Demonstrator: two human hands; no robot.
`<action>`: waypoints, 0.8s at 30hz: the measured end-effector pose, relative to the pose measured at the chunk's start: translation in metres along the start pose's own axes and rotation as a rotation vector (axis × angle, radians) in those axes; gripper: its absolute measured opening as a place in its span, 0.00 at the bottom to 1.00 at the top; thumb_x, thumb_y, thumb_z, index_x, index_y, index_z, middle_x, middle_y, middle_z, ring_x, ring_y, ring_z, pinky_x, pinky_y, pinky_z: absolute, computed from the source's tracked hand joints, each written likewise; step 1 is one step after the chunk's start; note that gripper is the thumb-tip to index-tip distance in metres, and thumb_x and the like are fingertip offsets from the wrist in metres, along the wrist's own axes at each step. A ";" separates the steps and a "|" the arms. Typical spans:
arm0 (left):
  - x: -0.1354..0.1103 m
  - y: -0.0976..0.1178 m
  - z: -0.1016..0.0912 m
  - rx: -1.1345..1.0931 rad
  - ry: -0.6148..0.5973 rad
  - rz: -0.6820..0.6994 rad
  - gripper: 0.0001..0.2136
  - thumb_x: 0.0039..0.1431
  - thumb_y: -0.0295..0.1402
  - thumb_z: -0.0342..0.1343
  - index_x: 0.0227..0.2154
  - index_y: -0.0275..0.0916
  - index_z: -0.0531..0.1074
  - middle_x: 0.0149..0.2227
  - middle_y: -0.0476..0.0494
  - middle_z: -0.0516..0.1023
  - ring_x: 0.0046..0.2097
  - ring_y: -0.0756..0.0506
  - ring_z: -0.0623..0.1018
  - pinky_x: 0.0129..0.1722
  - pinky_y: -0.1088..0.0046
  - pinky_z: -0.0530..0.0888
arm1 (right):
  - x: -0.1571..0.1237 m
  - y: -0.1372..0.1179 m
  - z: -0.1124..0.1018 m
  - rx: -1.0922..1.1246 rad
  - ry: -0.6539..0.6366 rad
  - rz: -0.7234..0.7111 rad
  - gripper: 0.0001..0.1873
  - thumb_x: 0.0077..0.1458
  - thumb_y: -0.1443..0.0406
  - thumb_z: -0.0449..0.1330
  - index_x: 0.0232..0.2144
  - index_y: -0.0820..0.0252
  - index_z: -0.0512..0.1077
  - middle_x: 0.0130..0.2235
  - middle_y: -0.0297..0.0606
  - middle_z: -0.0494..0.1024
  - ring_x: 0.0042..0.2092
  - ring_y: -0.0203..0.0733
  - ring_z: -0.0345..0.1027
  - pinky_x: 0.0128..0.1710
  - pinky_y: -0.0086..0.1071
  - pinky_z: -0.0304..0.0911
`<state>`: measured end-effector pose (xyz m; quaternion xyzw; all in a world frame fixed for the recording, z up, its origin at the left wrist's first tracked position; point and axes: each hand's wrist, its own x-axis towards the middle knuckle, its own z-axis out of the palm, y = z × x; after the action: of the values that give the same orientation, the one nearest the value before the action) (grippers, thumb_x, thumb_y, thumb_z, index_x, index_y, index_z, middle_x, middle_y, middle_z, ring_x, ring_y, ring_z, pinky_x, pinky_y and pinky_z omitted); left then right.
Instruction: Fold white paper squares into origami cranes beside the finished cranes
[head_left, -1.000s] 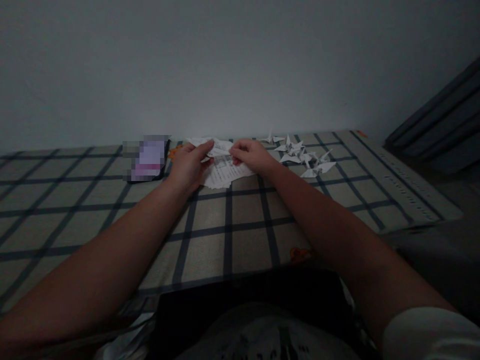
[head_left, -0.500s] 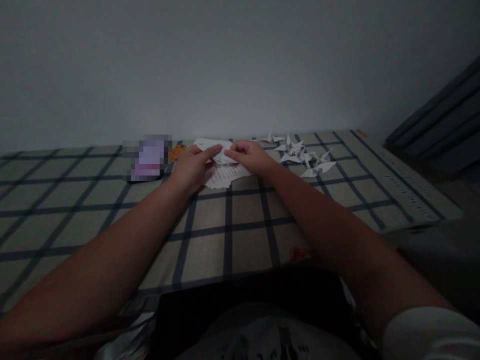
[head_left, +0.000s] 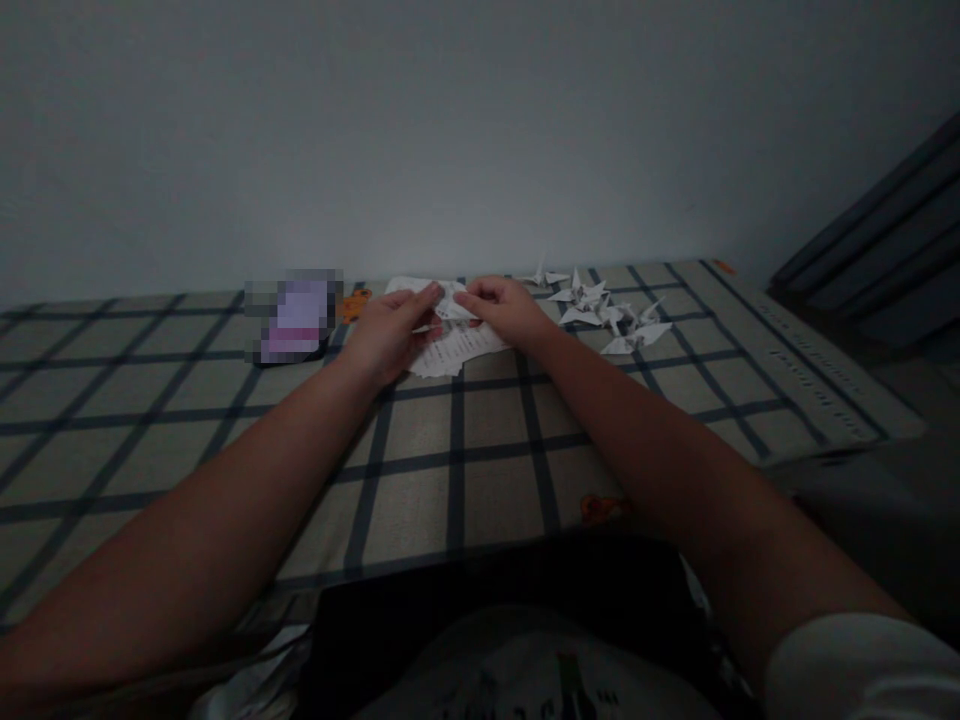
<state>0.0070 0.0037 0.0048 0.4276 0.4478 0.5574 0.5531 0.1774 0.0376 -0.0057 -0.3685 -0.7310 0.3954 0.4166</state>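
Observation:
Between my two hands is a small piece of folded white paper, pinched from both sides. My left hand grips its left part with thumb and fingers. On its right part, my right hand closes thumb against curled fingers. Beneath them lie printed paper sheets with torn, uneven edges, partly covered by the hands. Several folded paper cranes rest in a cluster to the right of my right hand. The exact folds of the held paper are too small to make out.
A phone, partly blurred out, lies left of my left hand. The checked cloth covers the table, which meets a plain wall at the back. Dark folded fabric hangs at the far right.
The held paper has shifted and turned slightly between my fingers, and its visible white area looks smaller. Both hands stay in nearly the same place.

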 end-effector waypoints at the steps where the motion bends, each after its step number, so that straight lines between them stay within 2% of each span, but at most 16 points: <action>1: 0.001 0.000 -0.001 0.029 -0.010 0.001 0.13 0.52 0.33 0.68 0.21 0.36 0.70 0.22 0.49 0.71 0.24 0.54 0.70 0.25 0.80 0.69 | 0.001 0.002 0.000 0.003 0.005 0.003 0.14 0.59 0.57 0.59 0.26 0.60 0.65 0.26 0.30 0.64 0.29 0.32 0.58 0.31 0.26 0.62; 4: 0.004 -0.002 -0.004 0.085 0.022 0.043 0.12 0.51 0.32 0.68 0.20 0.36 0.70 0.20 0.49 0.72 0.23 0.54 0.70 0.23 0.81 0.68 | 0.003 0.008 0.000 0.013 0.079 -0.059 0.11 0.57 0.58 0.62 0.35 0.60 0.68 0.33 0.33 0.69 0.34 0.34 0.63 0.35 0.27 0.65; 7: 0.008 -0.004 -0.006 0.064 0.057 0.028 0.11 0.53 0.30 0.66 0.21 0.36 0.70 0.20 0.49 0.72 0.22 0.55 0.70 0.23 0.81 0.68 | 0.002 0.007 -0.001 -0.033 0.142 -0.178 0.14 0.55 0.59 0.63 0.41 0.58 0.68 0.40 0.36 0.72 0.39 0.35 0.65 0.41 0.29 0.65; 10: 0.008 -0.005 -0.005 0.024 0.059 -0.032 0.11 0.54 0.29 0.65 0.21 0.36 0.70 0.20 0.49 0.72 0.21 0.55 0.70 0.23 0.81 0.69 | 0.000 0.003 -0.004 -0.139 0.080 -0.278 0.14 0.52 0.60 0.66 0.39 0.58 0.70 0.43 0.39 0.72 0.44 0.39 0.65 0.46 0.32 0.64; 15: 0.007 -0.007 -0.004 -0.018 0.008 -0.057 0.10 0.53 0.29 0.66 0.22 0.36 0.70 0.22 0.49 0.73 0.23 0.54 0.72 0.28 0.79 0.73 | 0.000 0.004 -0.006 -0.282 0.000 -0.340 0.10 0.52 0.61 0.67 0.36 0.59 0.74 0.42 0.40 0.71 0.48 0.42 0.63 0.51 0.37 0.61; 17: 0.007 -0.008 -0.004 -0.016 -0.003 -0.064 0.11 0.53 0.29 0.66 0.21 0.36 0.70 0.22 0.48 0.74 0.24 0.54 0.73 0.30 0.79 0.75 | 0.000 0.006 -0.006 -0.292 -0.012 -0.348 0.09 0.53 0.62 0.67 0.36 0.59 0.75 0.42 0.39 0.70 0.48 0.42 0.64 0.54 0.39 0.60; 20: 0.008 -0.008 -0.004 -0.014 -0.004 -0.066 0.10 0.52 0.28 0.66 0.22 0.36 0.70 0.22 0.47 0.75 0.23 0.54 0.73 0.27 0.80 0.74 | 0.001 0.008 -0.006 -0.301 -0.010 -0.337 0.07 0.55 0.63 0.65 0.36 0.59 0.76 0.43 0.39 0.70 0.49 0.42 0.64 0.56 0.40 0.59; 24: 0.010 -0.009 -0.007 -0.044 -0.051 -0.103 0.05 0.51 0.28 0.66 0.25 0.34 0.75 0.23 0.47 0.75 0.24 0.55 0.74 0.27 0.82 0.75 | 0.000 0.007 -0.006 -0.289 0.028 -0.343 0.06 0.56 0.63 0.65 0.35 0.60 0.77 0.44 0.40 0.69 0.49 0.41 0.65 0.55 0.38 0.59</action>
<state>0.0022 0.0133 -0.0058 0.4057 0.4426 0.5268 0.6017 0.1839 0.0425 -0.0103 -0.3000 -0.8262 0.2045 0.4308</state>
